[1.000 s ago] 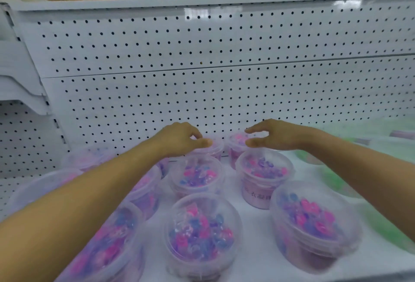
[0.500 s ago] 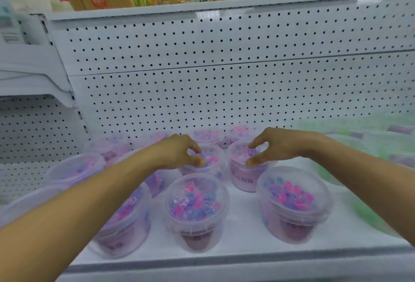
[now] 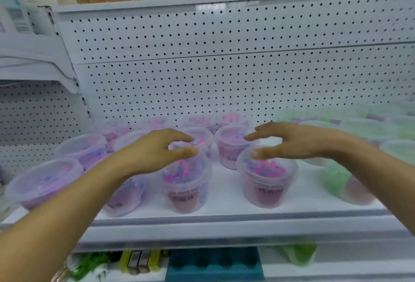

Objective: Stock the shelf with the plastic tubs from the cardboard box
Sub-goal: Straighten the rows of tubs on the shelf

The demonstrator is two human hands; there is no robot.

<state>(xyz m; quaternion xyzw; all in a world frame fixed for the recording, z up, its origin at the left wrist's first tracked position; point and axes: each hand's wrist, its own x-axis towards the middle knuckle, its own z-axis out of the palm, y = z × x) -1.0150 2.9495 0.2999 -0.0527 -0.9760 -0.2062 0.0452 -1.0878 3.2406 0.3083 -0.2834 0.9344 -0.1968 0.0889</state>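
Now: many pink tubs (image 3: 186,183) stand on the shelf (image 3: 224,223) | left hand (image 3: 155,151) and right hand (image 3: 292,142) hover above, fingers wide, holding nothing | box unseen, more may remain

Both bare arms reach forward, left hand (image 3: 155,151) and right hand (image 3: 292,142) loosely spread, holding nothing.

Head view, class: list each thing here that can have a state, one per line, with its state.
Left hand: open, holds nothing, over a tub.
Right hand: open, holds nothing, over a tub.
Front middle tub: upright, lidded, on shelf.
Front right tub: upright, lidded.
Green tub: tilted.
Shelf: partly stocked.
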